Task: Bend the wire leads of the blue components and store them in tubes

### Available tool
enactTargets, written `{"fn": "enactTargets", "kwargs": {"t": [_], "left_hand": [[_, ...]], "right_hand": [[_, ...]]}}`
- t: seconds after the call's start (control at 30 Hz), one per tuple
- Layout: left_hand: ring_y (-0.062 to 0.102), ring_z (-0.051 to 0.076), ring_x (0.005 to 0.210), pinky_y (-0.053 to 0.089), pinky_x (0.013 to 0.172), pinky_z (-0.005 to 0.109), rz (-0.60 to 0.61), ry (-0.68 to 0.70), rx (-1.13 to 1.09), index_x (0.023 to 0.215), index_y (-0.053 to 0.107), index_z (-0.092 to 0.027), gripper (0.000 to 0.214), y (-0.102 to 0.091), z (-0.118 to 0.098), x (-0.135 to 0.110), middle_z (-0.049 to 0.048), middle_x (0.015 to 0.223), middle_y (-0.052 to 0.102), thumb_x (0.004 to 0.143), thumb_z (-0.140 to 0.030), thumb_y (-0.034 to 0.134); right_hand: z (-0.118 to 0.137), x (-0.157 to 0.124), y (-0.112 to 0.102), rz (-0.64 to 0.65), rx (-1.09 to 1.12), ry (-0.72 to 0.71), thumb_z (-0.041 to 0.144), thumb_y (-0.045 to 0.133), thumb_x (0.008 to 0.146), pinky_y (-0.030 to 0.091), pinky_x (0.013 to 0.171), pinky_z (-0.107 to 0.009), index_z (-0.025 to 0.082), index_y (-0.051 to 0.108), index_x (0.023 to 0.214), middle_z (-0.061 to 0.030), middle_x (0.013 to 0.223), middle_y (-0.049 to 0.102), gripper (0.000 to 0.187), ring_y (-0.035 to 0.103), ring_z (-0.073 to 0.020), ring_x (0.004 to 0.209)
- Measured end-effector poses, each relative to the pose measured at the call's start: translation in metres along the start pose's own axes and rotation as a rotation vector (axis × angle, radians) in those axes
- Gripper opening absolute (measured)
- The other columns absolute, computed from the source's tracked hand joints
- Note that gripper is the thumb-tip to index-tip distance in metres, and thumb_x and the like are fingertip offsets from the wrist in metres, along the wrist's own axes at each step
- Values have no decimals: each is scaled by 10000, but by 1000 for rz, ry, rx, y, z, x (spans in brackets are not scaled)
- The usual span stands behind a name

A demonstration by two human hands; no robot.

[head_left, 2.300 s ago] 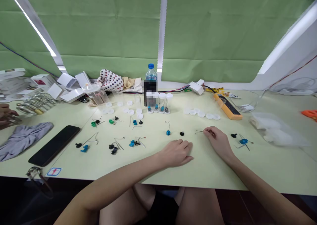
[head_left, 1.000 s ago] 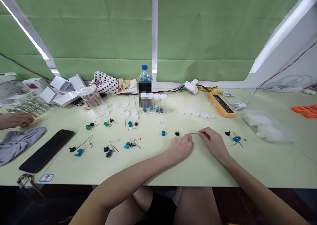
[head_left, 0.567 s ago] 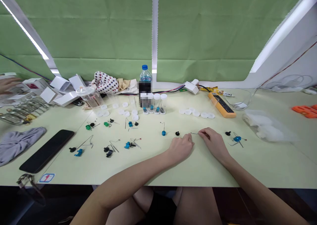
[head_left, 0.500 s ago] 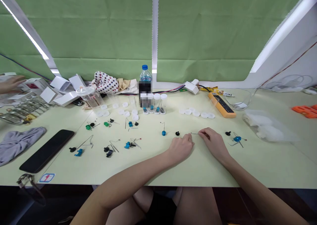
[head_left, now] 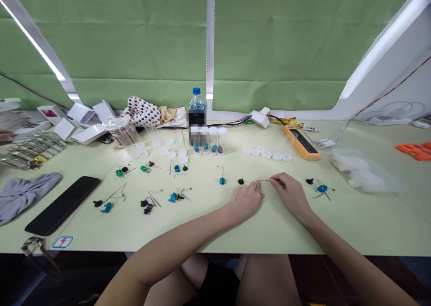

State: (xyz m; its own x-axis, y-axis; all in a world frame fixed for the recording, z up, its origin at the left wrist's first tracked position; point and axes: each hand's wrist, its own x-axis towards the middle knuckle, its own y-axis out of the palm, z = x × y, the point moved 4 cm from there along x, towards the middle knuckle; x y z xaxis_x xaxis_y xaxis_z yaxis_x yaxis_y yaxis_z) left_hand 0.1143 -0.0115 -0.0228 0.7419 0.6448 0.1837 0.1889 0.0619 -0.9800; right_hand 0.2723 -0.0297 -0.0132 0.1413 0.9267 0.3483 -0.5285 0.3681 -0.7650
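Note:
Between my hands runs a thin metal rod (head_left: 265, 180), low over the table. My left hand (head_left: 247, 201) is closed with its fingertips at the rod's left end, and my right hand (head_left: 290, 195) pinches the right end. A black knob-headed screw (head_left: 241, 181) lies just left of my left hand. Farther left is a round blue part (head_left: 222, 181) with a bent wire rising from it. To the right of my right hand lie another black screw (head_left: 310, 181) and a blue part (head_left: 322, 189) among thin metal pins.
Small sets of blue, green and black parts (head_left: 173, 197) with wires cover the left-centre. Behind stand lidded clear tubes (head_left: 213, 142), white caps (head_left: 267, 154), a bottle (head_left: 197, 102) and a power strip (head_left: 302, 143). A phone (head_left: 63, 205) lies left; another person's hand (head_left: 6, 137) shows at the edge.
My hands stay nearly still around the metal rod; my left fingertips now cover its left end. The other person's hand at the far left has drawn back toward the edge and lower.

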Motion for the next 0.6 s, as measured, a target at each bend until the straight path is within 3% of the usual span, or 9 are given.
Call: {"fn": "enactTargets", "kwargs": {"t": [0.6], "left_hand": [[628,190,691,440,532,271,19,-7,10,1370,308,-91,492,1,0,0,145,962,575,954,-346,240]], "right_hand": [[-1,1,1,15,-10,-22,410,403,889,438,716,-353,222,597,799,-56,856,640,285,583,-216,788]]}}
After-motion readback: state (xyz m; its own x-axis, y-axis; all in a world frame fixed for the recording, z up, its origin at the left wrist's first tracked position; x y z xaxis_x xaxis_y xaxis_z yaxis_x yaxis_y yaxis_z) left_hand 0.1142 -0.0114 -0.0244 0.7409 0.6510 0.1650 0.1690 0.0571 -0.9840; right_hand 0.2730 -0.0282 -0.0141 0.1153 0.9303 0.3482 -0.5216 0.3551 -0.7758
